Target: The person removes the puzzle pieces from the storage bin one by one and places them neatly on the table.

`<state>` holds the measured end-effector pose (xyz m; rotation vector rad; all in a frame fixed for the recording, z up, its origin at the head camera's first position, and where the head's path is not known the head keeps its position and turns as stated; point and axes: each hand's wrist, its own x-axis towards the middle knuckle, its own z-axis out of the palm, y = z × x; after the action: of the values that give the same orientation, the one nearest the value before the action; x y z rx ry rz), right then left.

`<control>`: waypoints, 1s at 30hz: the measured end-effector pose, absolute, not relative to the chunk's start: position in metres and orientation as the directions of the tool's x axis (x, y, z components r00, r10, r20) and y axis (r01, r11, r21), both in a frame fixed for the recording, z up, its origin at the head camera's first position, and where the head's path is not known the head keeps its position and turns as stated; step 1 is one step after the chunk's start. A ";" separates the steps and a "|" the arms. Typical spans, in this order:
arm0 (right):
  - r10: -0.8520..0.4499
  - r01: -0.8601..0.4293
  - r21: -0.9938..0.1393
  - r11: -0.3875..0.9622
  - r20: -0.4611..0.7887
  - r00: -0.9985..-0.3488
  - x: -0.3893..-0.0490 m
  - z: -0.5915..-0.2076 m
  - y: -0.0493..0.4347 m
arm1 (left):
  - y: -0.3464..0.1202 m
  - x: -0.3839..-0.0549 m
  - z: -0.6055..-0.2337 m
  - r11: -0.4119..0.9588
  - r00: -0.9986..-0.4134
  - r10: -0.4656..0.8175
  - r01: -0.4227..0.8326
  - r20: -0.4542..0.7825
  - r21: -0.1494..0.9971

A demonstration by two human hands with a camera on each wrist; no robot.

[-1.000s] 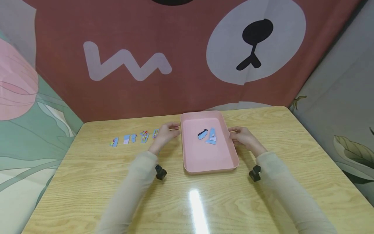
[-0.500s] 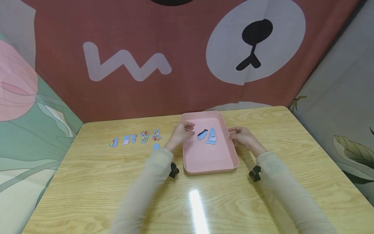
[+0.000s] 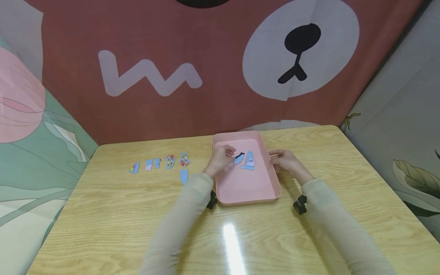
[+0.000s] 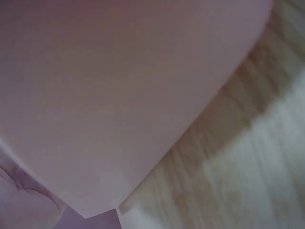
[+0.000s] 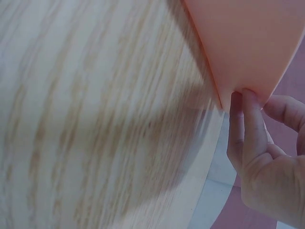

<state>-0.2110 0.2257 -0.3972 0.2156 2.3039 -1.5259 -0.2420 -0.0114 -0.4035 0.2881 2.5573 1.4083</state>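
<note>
My left hand [image 3: 221, 159] reaches over the left side of a shallow pink tray [image 3: 247, 191]. Its fingertips are right at a flat, light-blue piece with a dark top edge [image 3: 238, 158]. Beside that piece in the tray lie a long light-blue piece [image 3: 249, 154] and another blue piece [image 3: 247, 167], partly overlapping. On the tray's right side, my right hand [image 3: 288, 162] holds the wall. In the right wrist view, the fingers [image 5: 253, 126] press the tray's outer wall [image 5: 252, 47], the thumb at its rim. The left wrist view shows mostly tray wall [image 4: 119, 105], with part of the hand [image 4: 26, 205] low left.
Left of the tray, several small flat pieces lie in a row on the wooden table [image 3: 120, 221], including a multicoloured one [image 3: 170, 161] and another [image 3: 184, 159]. A plain blue piece [image 3: 184, 176] lies in front of that row. A printed curtain [image 3: 223, 107] hangs behind the table.
My left hand has moved right, from beside the tray's left rim to over its inside, uncovering the plain blue piece and a multicoloured one on the table. My right hand has stayed put.
</note>
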 end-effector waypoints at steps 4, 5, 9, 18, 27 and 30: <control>-0.073 0.323 -0.856 0.403 -0.381 -0.922 -0.211 -0.398 0.226 | -0.009 -0.243 -0.407 0.537 -0.958 0.271 0.068 -0.096 0.841; -0.070 0.323 -0.857 0.402 -0.381 -0.922 -0.211 -0.399 0.226 | -0.008 -0.243 -0.408 0.540 -0.957 0.271 0.066 -0.100 0.839; -0.067 0.324 -0.861 0.392 -0.378 -0.923 -0.212 -0.400 0.226 | -0.006 -0.244 -0.411 0.565 -0.957 0.277 0.085 -0.092 0.821; -0.055 0.332 -0.854 0.401 -0.384 -0.922 -0.212 -0.400 0.226 | 0.001 -0.243 -0.416 0.628 -0.956 0.277 0.103 -0.097 0.771; -0.069 0.320 -0.864 0.389 -0.374 -0.925 -0.213 -0.402 0.226 | 0.003 -0.245 -0.418 0.686 -0.956 0.283 0.146 -0.077 0.712; -0.081 0.311 -0.867 0.389 -0.368 -0.926 -0.213 -0.401 0.226 | 0.002 -0.245 -0.418 0.696 -0.956 0.281 0.139 -0.089 0.704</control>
<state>-0.2128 0.2260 -0.4012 0.2001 2.3016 -1.5505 -0.2455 0.0023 -0.4183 0.3402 2.7157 1.1040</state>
